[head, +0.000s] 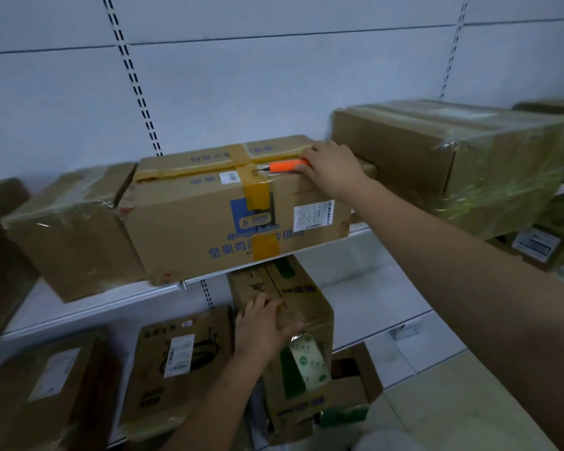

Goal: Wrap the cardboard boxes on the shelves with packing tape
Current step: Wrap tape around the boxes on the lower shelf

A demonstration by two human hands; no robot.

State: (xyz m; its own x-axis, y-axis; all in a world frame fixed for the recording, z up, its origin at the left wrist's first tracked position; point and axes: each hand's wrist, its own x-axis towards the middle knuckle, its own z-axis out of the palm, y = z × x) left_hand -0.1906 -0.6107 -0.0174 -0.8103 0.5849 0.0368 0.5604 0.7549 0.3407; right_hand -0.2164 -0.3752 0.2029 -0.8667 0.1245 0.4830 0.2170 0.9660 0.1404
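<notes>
Cardboard box (209,209) lengthwise along shelf (355,242), right hand (331,169) gripping orange cutter (285,165), left hand (262,323) flat on lower box (302,320)

Blue print "坚果鸡" on the cardboard box (189,219).

A pale grey-white wall (274,79) is filling the upper half of the view, with thin dark seams running across it between its panels. Two slotted metal strips (134,83) are climbing the wall, one towards the left and one near the right edge (455,47). A white upper shelf (88,299) is stretching across the middle, its front edge slanting up towards the right. A second white shelf (381,307) is lying below it, its bare part showing at the right. Light floor tiles (453,395) with dark joints are showing at the lower right corner. The light is looking dim and cool, leaving the left side in shadow.
</notes>
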